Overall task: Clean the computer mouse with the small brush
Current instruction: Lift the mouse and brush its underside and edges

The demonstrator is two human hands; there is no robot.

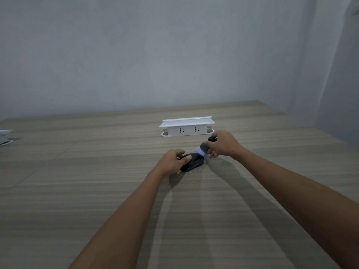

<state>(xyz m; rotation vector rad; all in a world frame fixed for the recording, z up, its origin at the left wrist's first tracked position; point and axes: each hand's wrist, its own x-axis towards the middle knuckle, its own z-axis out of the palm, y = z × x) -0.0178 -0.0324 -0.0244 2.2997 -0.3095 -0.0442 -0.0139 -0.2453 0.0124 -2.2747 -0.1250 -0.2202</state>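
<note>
Head view, one frame.

Counter (97, 191): wood-grain top, meeting a pale wall at the far edge.

Socket box (186, 126): white, raised from the counter, two outlets on its near face, flat lid on top. Taken as the landmark.

Mouse (191, 161): dark, lying on the counter just in front of the socket box. A few pale specks lie on the counter at its near edge.

Left hand (171, 162): forearm stretched forward from the lower left, palm down, wrist low. Fingers (187, 157) curled close over the mouse's left side, holding it on the counter.

Right hand (221, 143): forearm reaching in from the lower right, wrist raised above the counter, just in front of the socket box's right end. Fingers closed around the brush handle.

Brush (202, 150): dark handle, pale bristles pointing down and left, touching the far right end of the mouse.

White object (4, 136): well left of the socket box, cut by the frame edge; kind unclear.
</note>
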